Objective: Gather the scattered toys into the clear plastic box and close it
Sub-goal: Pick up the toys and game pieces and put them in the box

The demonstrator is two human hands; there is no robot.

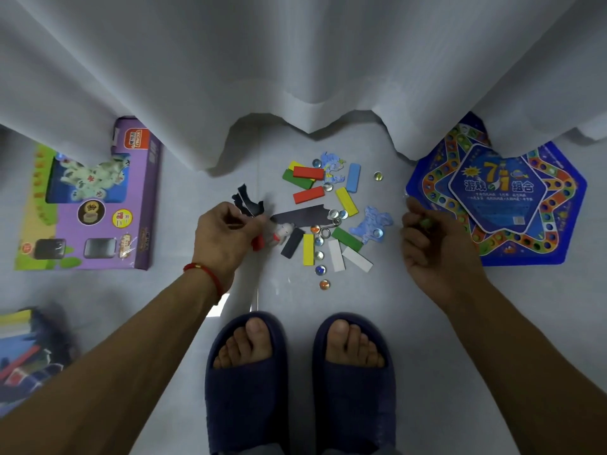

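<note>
1. Left hand [223,238] curled tight, pinching dark puzzle scraps [248,203] above a small white figurine [283,233].
2. Right hand [433,247] loosely cupped round something green, too hidden to name.
3. Scattered between them on the floor [427,323]: two red blocks [308,172], two green, three yellow, two white, one light blue [353,177], one dark.
4. Roughly a dozen glass marbles [324,284], two blue puzzle pieces [371,224].
5. Two boxed games flanking: purple box [144,198] on the left, blue star board [499,198] on the right.
6. Clear plastic box [29,353] at lower left edge, blurred, holding toys.
</note>
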